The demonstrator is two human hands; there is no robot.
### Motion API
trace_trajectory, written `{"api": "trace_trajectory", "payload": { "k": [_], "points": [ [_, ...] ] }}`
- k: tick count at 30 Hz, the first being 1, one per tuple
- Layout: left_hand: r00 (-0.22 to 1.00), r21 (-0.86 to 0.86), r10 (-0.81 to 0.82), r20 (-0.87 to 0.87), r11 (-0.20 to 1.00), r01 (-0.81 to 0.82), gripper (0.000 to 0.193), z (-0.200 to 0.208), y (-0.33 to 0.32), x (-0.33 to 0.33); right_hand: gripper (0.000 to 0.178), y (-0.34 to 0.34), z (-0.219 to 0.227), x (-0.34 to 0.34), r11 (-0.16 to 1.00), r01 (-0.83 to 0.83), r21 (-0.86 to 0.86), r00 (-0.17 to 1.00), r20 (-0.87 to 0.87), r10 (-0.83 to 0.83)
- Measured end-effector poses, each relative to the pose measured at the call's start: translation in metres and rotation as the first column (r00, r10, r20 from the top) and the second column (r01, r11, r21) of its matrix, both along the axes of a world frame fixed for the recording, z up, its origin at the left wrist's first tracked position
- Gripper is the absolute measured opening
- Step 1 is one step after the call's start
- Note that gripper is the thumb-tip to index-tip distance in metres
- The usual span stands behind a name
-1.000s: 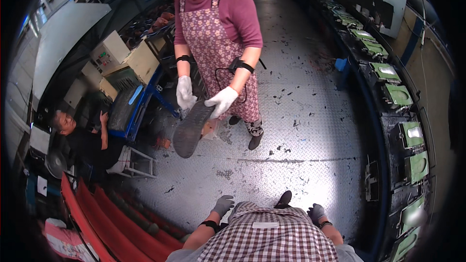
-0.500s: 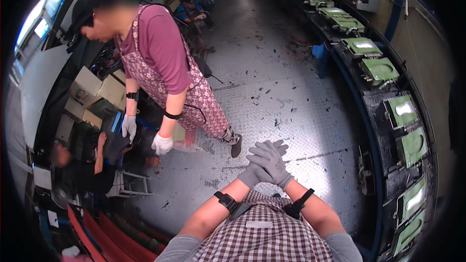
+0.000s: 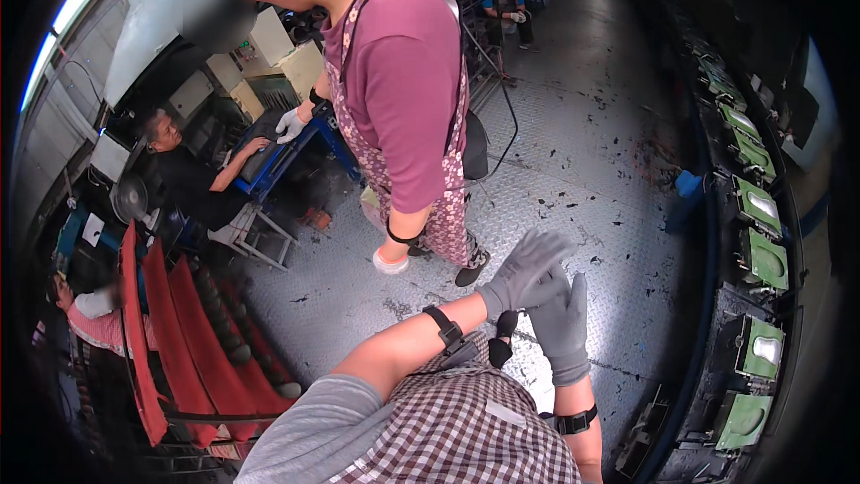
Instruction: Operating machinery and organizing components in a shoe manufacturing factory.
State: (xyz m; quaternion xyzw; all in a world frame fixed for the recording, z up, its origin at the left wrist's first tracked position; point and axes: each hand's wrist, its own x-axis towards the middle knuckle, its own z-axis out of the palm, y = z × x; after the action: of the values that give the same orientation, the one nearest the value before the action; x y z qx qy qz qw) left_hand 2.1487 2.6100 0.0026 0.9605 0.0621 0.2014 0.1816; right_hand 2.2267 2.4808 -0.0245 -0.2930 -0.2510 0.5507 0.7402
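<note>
My left hand point(image 3: 526, 272), in a grey work glove, reaches across in front of my apron with its fingers stretched out together. Just beside it my right hand point(image 3: 561, 323), gloved in the same grey, points away from me, thumb apart from the fingers. The left hand's fingers overlap the right hand's fingertips, so part of those is hidden; whether they touch I cannot tell. Neither hand holds anything. Black straps circle both my wrists. Below them lies my brown-and-white checked apron point(image 3: 466, 421).
A co-worker in a purple top point(image 3: 403, 81) and flowered apron stands close ahead on the left. Another person in black point(image 3: 193, 175) sits at a blue-framed bench. A red-covered rack point(image 3: 193, 332) stands lower left. Green moulds point(image 3: 763, 260) line the right side along the metal floor point(image 3: 573, 170).
My clasped hands have come apart and shifted slightly right. The view has turned left; the standing co-worker now appears nearer, one gloved hand over the bench.
</note>
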Motion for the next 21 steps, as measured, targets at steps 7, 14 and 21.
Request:
{"api": "trace_trajectory", "payload": {
  "k": [7, 14, 21],
  "points": [
    [0.972, -0.751, 0.076, 0.222, -0.622, 0.220, 0.058, -0.087, 0.043, 0.079, 0.046, 0.072, 0.052, 0.057, 0.930, 0.218, 0.295, 0.036, 0.950, -0.310],
    [0.994, -0.965, -0.051, 0.100, -0.250, 0.084, 0.059, -0.010, 0.091, 0.145, 0.039, 0.150, -0.044, 0.182, 0.879, 0.474, -0.052, 0.448, 0.874, -0.190],
    [0.979, -0.130, 0.169, 0.112, 0.979, -0.154, 0.072, -0.035, 0.227, 0.195, 0.053, 0.277, 0.011, 0.170, 0.985, 0.103, 0.137, 0.984, 0.134, -0.122]
  ]
}}
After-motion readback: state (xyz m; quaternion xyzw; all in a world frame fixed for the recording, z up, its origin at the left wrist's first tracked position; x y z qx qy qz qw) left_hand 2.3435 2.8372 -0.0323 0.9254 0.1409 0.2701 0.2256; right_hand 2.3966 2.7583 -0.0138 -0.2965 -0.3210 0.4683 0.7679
